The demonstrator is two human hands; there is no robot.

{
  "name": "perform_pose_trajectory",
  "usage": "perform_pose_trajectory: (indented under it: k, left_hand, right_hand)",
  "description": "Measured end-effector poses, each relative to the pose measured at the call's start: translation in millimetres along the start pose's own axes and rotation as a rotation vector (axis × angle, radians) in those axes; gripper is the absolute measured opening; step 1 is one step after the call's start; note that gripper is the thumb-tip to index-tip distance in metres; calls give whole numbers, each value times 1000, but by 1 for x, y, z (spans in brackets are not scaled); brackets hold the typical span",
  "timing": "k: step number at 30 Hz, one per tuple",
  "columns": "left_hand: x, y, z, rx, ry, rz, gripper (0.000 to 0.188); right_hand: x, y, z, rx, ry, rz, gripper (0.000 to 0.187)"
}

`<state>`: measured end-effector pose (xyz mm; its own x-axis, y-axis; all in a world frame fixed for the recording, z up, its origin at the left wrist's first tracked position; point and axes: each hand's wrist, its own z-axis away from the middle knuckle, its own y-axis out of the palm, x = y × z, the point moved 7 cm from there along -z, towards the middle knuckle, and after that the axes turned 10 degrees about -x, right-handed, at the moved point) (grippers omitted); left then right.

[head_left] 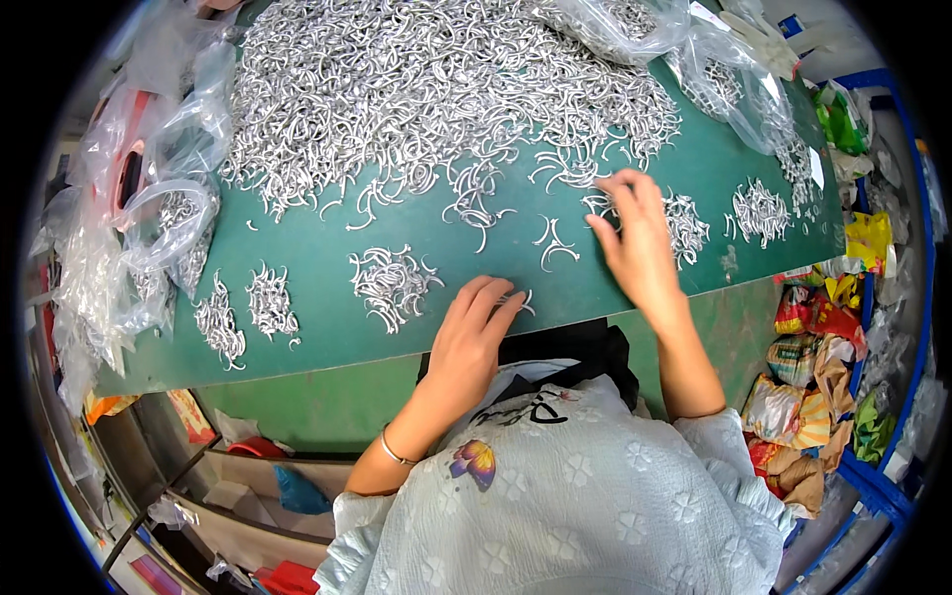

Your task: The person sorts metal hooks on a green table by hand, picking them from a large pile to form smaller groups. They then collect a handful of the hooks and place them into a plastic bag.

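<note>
A large heap of small curved silver metal pieces (446, 79) spreads over the far part of the green table. My left hand (466, 342) rests near the table's front edge, its fingers stretched forward and partly covering a few curved pieces (527, 303). Farther right, my right hand (640, 243) reaches toward the heap with thumb and fingers apart, fingertips at some loose pieces (598, 204). Its palm side is hidden. Between the hands lie a few scattered pieces (557, 246). Left of my left hand is a small pile (390, 287) of the same pieces.
Two smaller piles lie at the left, one pile (219, 322) nearest the edge. More sit at the right, including a pile (761, 212). Clear plastic bags (169, 218) crowd the left side; another bag (739, 94) lies back right. A blue-framed rack (897, 397) holds colourful packages.
</note>
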<state>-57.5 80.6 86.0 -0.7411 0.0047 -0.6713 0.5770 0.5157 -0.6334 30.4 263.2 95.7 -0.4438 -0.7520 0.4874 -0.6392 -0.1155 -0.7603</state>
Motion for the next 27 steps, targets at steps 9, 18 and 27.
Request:
perform_pose_trajectory:
  k: [9, 18, 27]
  left_hand:
    - [3, 2, 0, -62, 13, 25, 39]
    - [2, -1, -1, -93, -30, 12, 29]
    - [3, 1, 3, -96, 15, 19, 36]
  right_hand:
    - [13, 1, -2, 231, -17, -266, 41]
    - [13, 13, -6, 169, 94, -439, 17]
    - [22, 25, -8, 292, -151, -182, 22]
